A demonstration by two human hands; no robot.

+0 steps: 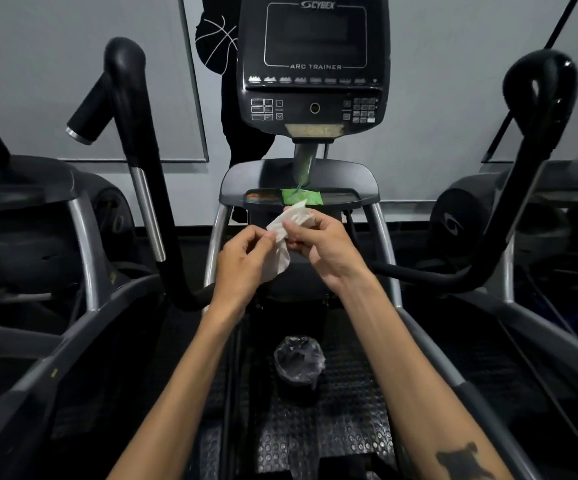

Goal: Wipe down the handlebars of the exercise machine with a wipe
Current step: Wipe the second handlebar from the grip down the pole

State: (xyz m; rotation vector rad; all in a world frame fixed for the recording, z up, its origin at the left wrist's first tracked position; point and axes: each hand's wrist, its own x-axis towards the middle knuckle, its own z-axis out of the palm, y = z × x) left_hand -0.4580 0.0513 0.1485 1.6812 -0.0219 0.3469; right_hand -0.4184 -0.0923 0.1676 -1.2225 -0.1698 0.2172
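Observation:
A white wipe (285,237) hangs crumpled between both hands in front of the machine's centre. My left hand (242,261) pinches its left edge and my right hand (322,242) grips its upper right part. The black left handlebar (135,140) rises at the left and the black right handlebar (540,140) rises at the right; neither hand touches them. A green wipe packet (311,196) lies on the tray (349,181) just beyond the hands.
The console (313,64) marked ARC TRAINER stands above the tray. A small bin lined with a plastic bag (299,362) sits on the rubber floor between my forearms. Other dark machines flank both sides, with a grey wall behind.

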